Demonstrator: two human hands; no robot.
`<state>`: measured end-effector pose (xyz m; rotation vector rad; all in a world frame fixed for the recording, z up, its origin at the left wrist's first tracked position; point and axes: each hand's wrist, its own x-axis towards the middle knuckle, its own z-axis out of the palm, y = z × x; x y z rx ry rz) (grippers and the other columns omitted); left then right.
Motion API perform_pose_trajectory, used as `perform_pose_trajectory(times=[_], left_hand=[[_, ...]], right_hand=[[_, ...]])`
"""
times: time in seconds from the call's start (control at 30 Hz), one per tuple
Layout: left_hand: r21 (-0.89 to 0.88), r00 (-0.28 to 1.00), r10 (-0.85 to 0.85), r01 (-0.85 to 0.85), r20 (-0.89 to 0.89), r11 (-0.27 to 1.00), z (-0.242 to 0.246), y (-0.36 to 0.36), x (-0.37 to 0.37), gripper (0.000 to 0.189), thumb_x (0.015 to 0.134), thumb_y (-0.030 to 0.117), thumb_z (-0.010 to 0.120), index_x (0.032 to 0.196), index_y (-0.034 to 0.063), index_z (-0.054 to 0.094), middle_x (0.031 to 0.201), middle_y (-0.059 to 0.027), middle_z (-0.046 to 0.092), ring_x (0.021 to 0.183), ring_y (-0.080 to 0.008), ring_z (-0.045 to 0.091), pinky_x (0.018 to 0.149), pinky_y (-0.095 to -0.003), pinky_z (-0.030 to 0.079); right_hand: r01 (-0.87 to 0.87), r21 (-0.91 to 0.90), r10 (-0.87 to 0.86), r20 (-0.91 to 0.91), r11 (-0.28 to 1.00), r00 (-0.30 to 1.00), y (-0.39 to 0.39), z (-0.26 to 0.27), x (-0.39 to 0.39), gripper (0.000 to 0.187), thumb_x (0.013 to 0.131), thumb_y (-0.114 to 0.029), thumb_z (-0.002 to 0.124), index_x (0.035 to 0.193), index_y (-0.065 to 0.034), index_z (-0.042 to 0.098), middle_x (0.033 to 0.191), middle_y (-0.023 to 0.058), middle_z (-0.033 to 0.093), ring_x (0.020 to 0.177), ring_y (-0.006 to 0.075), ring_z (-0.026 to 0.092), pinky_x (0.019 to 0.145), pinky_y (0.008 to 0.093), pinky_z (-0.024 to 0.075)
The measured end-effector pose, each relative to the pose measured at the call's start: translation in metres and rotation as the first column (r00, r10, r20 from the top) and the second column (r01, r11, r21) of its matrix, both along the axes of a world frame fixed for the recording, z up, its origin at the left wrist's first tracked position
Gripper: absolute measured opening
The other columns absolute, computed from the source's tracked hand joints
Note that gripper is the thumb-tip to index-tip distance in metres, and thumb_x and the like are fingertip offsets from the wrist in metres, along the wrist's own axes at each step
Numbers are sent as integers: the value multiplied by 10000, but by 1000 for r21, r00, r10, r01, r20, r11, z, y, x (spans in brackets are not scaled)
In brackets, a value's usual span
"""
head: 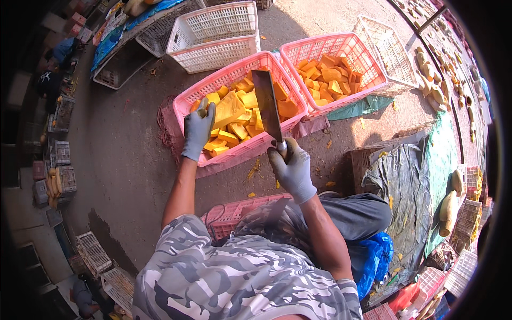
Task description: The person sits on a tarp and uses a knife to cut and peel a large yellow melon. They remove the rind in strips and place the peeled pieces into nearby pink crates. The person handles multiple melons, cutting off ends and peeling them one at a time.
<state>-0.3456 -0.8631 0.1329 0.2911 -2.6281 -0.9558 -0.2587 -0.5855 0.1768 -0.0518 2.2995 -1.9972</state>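
Over the left side of a pink plastic crate (236, 155), my gloved left hand (198, 130) grips a large chunk of orange pumpkin (229, 109). A cleaver with a long dark blade (266, 105) is in my gloved right hand (293, 168), which closes round its handle at the crate's near edge. The blade points away from me, just right of the chunk. Beneath both lie many cut pumpkin pieces (239, 130). Beside this crate, a second pink crate (352, 90) holds more cut pieces (332, 75).
White plastic crates (216, 48) stand beyond, another (394, 60) at the far right. A dark plastic sheet (404, 180) covers a surface on my right, with whole long pumpkins (449, 210) beside it. A blue plastic bag (376, 256) lies by my leg. People (64, 50) are at the far left.
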Motion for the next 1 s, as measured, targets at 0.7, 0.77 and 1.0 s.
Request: perform_pose_trajectory(times=[0.7, 0.77, 1.0], left_hand=[[-495, 998, -51, 56, 23, 867, -112, 56, -72, 595, 998, 517, 505, 1389, 86, 625, 817, -159, 715, 810, -340, 690, 805, -464, 525], [-476, 920, -337, 391, 198, 788, -139, 104, -82, 650, 992, 548, 497, 1455, 95, 558, 1055, -158, 703, 1040, -310, 647, 987, -487, 441], [-618, 790, -426, 611, 440, 495, -219, 71, -70, 702, 959, 478, 519, 1572, 159, 391, 1547, -66, 494, 1445, -316, 415, 1149, -652, 272]], right_hand=[[625, 47, -621, 200, 779, 758, 162, 68, 90, 219, 992, -111, 592, 1134, 54, 614, 653, 13, 540, 464, 72, 472, 437, 224, 389], [704, 9, -694, 179, 710, 698, 180, 65, 126, 243, 1010, -123, 577, 1173, 56, 598, 653, 9, 528, 458, 63, 455, 431, 218, 376], [896, 45, -896, 65, 442, 439, 223, 80, 235, 357, 1009, -208, 636, 1233, 61, 566, 687, 18, 533, 457, 71, 455, 400, 215, 354]])
